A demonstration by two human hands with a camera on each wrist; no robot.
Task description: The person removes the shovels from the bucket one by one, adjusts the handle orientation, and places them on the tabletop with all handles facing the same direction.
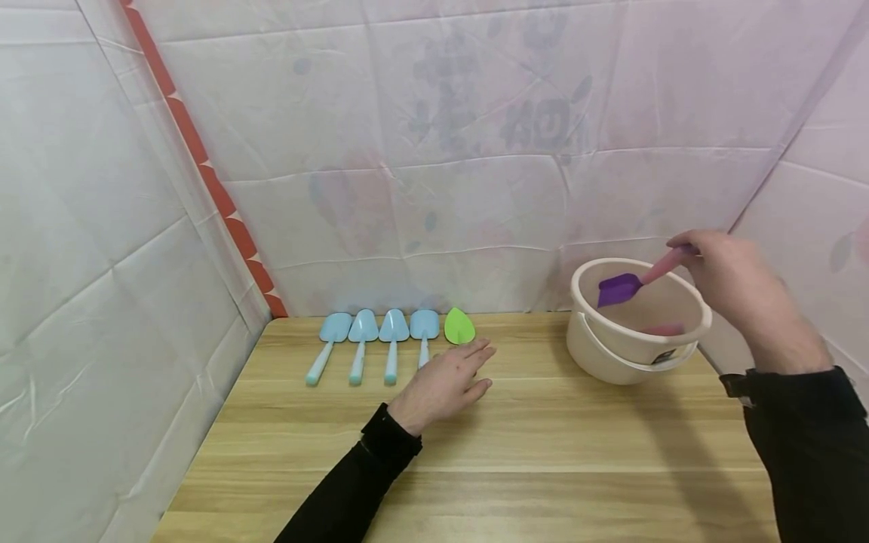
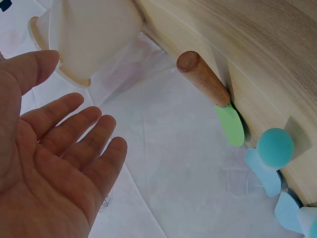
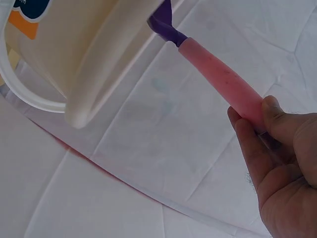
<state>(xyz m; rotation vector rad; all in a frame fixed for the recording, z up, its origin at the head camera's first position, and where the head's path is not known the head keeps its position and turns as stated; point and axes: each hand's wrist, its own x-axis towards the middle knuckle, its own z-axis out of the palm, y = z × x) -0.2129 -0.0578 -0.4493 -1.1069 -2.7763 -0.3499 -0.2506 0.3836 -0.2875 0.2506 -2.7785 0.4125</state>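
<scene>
Over the bucket [image 1: 638,320] at the tabletop's [image 1: 543,452] far right, the right hand [image 1: 733,290] pinches the pink handle of a purple scoop [image 1: 619,288], its blade inside the rim. The right wrist view shows what the head view does not: fingers [image 3: 247,144] and thumb curled round the handle's end. The left hand [image 1: 441,385] hovers with fingers spread and relaxed, holding nothing, just before a green scoop [image 1: 459,326]. From the head camera its handle is hidden under the hand; the left wrist view shows that it is wooden, with the open palm [image 2: 44,163] beside it. Four blue scoops [image 1: 363,343] lie in a row to the green one's left.
</scene>
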